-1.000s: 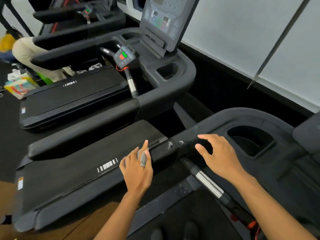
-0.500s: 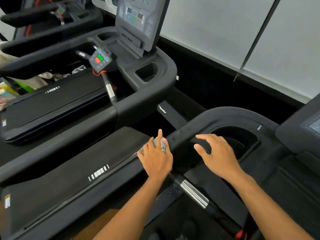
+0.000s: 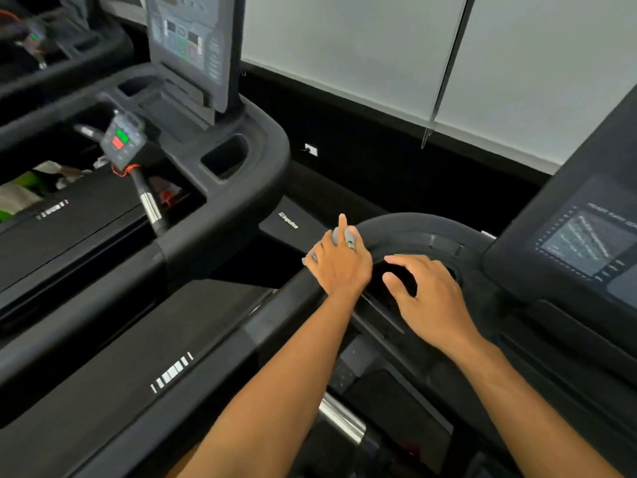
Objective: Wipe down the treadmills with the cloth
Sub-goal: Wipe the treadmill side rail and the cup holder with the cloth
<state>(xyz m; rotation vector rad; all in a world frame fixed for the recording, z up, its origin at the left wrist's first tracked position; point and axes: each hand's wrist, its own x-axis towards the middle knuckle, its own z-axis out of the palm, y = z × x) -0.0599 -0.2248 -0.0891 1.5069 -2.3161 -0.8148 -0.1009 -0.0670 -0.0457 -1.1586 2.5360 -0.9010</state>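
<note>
I am looking along a pale panelled wall (image 3: 344, 46) with a black band running under it, and a small white socket (image 3: 311, 150) is sitting in that band, up and to the left of the curved rail (image 3: 424, 222) of the treadmill nearest me. Far to the left of that rail, the neighbouring treadmill (image 3: 241, 188) is standing with its console (image 3: 193, 46) tilted upright. Below the console, a control pod (image 3: 120, 141) is showing one green and one red button. Lower down, still left of the curved rail, a black deck (image 3: 103, 374) with a row of white marks (image 3: 171, 372) is lying flat.

The left hand (image 3: 339, 270) is pressing down on the left end of the curved rail, where the rail is bending toward the side bar. It is gripping the grey cloth (image 3: 350, 236). The cloth is bunched under the palm and poking up between the fingers, while the index finger is pointing straight ahead. So the cloth is sitting on the rail itself, trapped under that hand.

Just inside the curve of the rail, the right hand (image 3: 434, 298) is spreading over the dark cup recess (image 3: 408, 272). Its fingers are fanned and only slightly bent, and it is holding nothing. I cannot tell whether the fingertips are touching the rim.

Below the rail, toward me, a silver grip (image 3: 341, 422) is showing between the two forearms. To the right of the rail, this treadmill's screen (image 3: 586, 243) is glowing faintly, too blurred for me to read.
</note>
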